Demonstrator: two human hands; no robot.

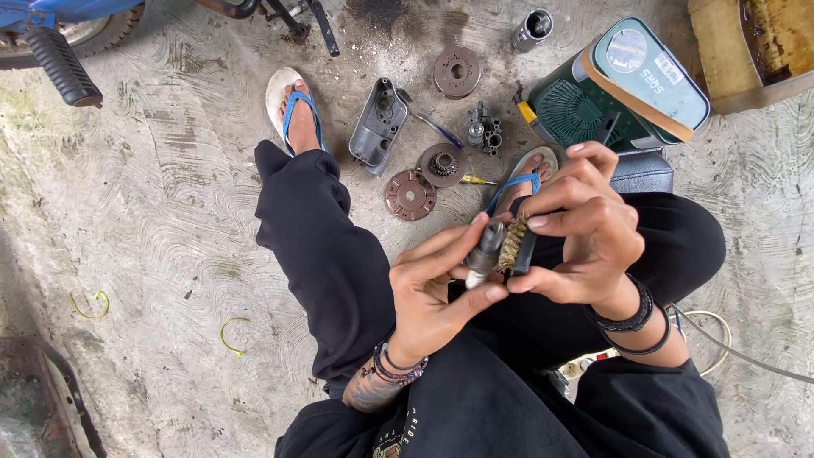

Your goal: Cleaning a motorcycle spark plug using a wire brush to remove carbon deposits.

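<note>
Two bare hands were at work above the lap of a person seated over a rough concrete floor [153,195]. Left hand [437,284]: fingers curled and pinching a small grey metal cylindrical part [485,250], held upright between thumb and fingertips. Right hand [585,229]: fingers pressed together around the black handle of a brass-bristled wire brush [514,242], its bristles touching the side of the cylindrical part. Both items sat over the black trousers, between the knees.

Floor items, ahead of the feet in blue-strapped sandals:
- one grey cast-metal cover [378,125], lying just beside the left foot;
- two brownish round discs, one [410,195] near the cover, one [457,72] further off;
- one round geared hub [442,164], touching the nearer disc;
- one small grey valve-like block [483,132];
- one short metal tube [532,30], tilted;
- one green rectangular tin can [644,76], lying on its side by the right foot.

One black rubber handlebar grip [61,66] showed at upper left.
</note>
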